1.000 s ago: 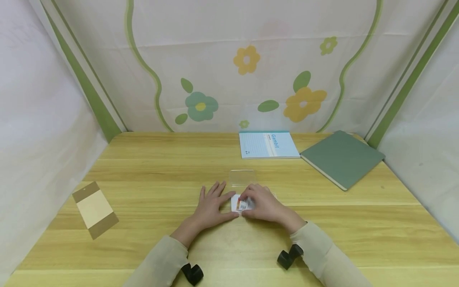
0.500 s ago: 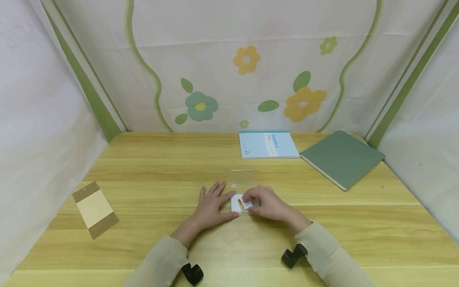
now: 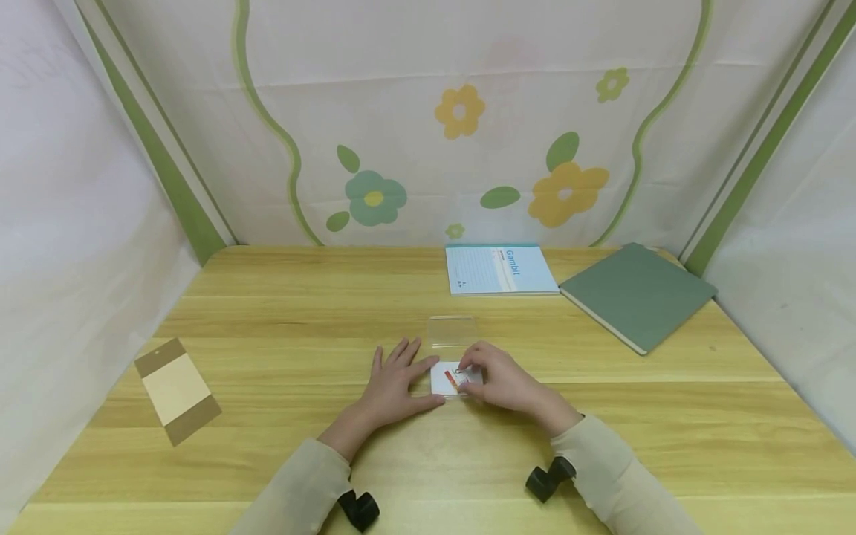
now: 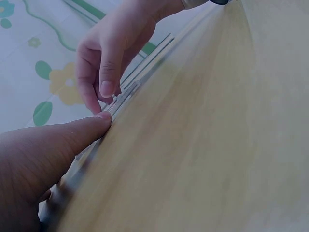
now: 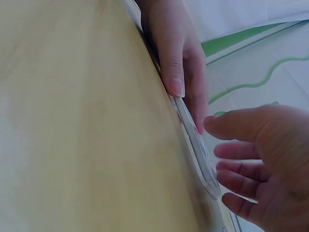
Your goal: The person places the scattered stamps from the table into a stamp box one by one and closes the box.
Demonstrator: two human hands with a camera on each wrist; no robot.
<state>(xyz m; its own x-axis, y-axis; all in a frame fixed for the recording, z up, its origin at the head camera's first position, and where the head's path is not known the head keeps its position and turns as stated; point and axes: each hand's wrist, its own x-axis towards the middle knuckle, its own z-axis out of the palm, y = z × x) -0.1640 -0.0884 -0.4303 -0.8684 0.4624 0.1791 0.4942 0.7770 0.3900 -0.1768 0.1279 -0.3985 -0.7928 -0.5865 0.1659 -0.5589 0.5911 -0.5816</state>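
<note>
In the head view a shallow clear plastic box (image 5: pixel 195 142) with a white card (image 3: pixel 438 380) in it lies mid-table. My left hand (image 3: pixel 393 386) holds it by its left end, thumb at the near corner and index finger at the far corner, other fingers spread on the table. On the card is a small flat piece printed red, orange and white (image 3: pixel 452 381), partly covered. My right hand (image 3: pixel 503 379) bends over the box's right part, with thumb and index finger at this piece's edges. Behind the box lies a clear lid-like plastic piece (image 3: pixel 452 331).
A light blue notebook (image 3: pixel 498 271) lies at the table's back edge, and a dark green book (image 3: pixel 638 297) sits turned at its right. Far left is a brown card with a cream middle (image 3: pixel 177 390). Printed cloth (image 3: pixel 414 148) hangs behind the table.
My right hand has shifted slightly right, uncovering more of the white card. The small printed piece has turned and now sits at a slant. The left hand has not moved.
</note>
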